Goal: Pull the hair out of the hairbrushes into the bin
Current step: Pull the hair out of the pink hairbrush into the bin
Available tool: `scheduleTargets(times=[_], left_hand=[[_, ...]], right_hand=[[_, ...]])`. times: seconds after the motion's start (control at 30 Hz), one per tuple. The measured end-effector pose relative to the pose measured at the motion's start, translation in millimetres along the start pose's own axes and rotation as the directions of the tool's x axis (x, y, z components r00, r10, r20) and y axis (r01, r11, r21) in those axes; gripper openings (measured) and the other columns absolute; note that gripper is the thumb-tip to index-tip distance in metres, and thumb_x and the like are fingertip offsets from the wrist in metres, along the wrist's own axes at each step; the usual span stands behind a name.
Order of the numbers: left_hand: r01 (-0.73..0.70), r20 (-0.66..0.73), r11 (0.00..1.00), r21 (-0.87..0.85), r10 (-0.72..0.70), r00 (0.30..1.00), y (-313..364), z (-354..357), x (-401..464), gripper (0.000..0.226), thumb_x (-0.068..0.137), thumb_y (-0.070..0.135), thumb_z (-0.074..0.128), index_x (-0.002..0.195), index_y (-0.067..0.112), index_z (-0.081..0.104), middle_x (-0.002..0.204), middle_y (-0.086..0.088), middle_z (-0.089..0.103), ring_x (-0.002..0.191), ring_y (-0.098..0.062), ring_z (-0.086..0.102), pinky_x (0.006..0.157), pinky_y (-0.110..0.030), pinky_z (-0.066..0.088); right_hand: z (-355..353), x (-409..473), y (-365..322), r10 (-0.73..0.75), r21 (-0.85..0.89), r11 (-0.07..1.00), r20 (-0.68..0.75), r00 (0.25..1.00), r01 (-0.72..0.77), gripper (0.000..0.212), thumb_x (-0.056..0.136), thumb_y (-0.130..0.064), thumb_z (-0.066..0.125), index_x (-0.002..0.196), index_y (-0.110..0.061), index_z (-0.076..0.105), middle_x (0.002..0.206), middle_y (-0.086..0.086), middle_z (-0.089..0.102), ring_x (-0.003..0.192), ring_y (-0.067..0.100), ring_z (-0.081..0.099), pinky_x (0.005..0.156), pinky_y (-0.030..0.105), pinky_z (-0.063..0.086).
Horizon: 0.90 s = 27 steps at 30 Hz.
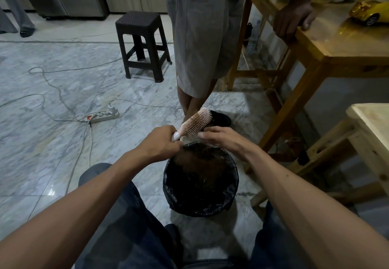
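Your left hand is closed around the handle of the pale pink plastic hairbrush at frame centre, over the far rim of the round bin lined with a black bag. Your right hand pinches at its bristles. Grey-veined marble floor carries a white power strip; a dark woven stool stands upper centre, a wooden table upper right.

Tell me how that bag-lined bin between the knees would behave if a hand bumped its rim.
The bin would probably slide rather than hold: it looks like a small, light container on a glossy tiled floor. Its liner looks thin and crinkled, so it should give floppily. Wide and low, it seems unlikely to tip easily.
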<state>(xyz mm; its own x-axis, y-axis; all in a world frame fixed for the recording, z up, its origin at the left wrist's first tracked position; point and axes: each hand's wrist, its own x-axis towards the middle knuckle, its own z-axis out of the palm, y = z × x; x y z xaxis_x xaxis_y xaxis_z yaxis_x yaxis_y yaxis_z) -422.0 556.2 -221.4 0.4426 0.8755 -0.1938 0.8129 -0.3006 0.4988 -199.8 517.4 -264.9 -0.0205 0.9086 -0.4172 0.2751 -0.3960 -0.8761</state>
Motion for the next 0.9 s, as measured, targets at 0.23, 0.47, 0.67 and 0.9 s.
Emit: scheduleTargets(times=[0.23, 0.47, 0.67, 0.9], left_hand=[[0.048, -0.021, 0.999, 0.024, -0.047, 0.999, -11.5, -2.6, 1.3, 0.014, 0.089, 0.016, 0.057, 0.098, 0.005, 0.058, 0.083, -0.013, 0.062, 0.062, -0.021, 0.05, 0.052, -0.031, 0.034], [0.164, -0.162, 0.986, 0.017, -0.159, 0.974, -37.3, -9.3, 5.1, 0.01, 0.087, 0.017, 0.055, 0.088, 0.008, 0.054, 0.082, -0.014, 0.061, 0.066, -0.027, 0.053, 0.052, -0.032, 0.034], [0.022, -0.111, 0.977, 0.213, 0.002, 0.994, -20.8, 0.7, -0.7, 0.02, 0.088, 0.022, 0.058, 0.102, 0.008, 0.055, 0.08, -0.009, 0.06, 0.066, -0.029, 0.056, 0.055, -0.037, 0.042], [-0.099, -0.066, 0.931, 0.352, 0.131, 0.989, -13.3, 5.5, -2.0, 0.022, 0.086, 0.021, 0.055, 0.106, 0.012, 0.053, 0.083, -0.008, 0.059, 0.069, -0.031, 0.056, 0.052, -0.033, 0.036]], right_hand=[[9.3, 1.4, 3.6, -0.092, 0.026, 0.994, -0.274, 0.957, 0.102, 0.017, 0.089, -0.028, 0.078, 0.078, -0.016, 0.083, 0.078, 0.01, 0.079, 0.072, 0.013, 0.068, 0.087, 0.039, 0.058], [-13.1, -6.8, 21.4, 0.021, -0.086, 0.995, -0.297, 0.955, -0.048, 0.013, 0.088, -0.028, 0.079, 0.081, -0.019, 0.084, 0.078, 0.0, 0.081, 0.083, 0.015, 0.076, 0.095, 0.038, 0.059], [-2.8, -4.5, 1.5, -0.049, -0.169, 0.986, -0.202, 0.978, 0.015, 0.059, 0.084, -0.034, 0.072, 0.141, -0.028, 0.06, 0.136, 0.001, 0.062, 0.122, 0.015, 0.06, 0.107, 0.036, 0.047], [-0.4, 8.6, -21.7, -0.367, -0.323, 0.905, -0.271, 0.89, 0.275, 0.048, 0.079, -0.064, 0.072, 0.123, -0.043, 0.07, 0.121, -0.009, 0.065, 0.114, 0.01, 0.06, 0.102, 0.039, 0.051]])
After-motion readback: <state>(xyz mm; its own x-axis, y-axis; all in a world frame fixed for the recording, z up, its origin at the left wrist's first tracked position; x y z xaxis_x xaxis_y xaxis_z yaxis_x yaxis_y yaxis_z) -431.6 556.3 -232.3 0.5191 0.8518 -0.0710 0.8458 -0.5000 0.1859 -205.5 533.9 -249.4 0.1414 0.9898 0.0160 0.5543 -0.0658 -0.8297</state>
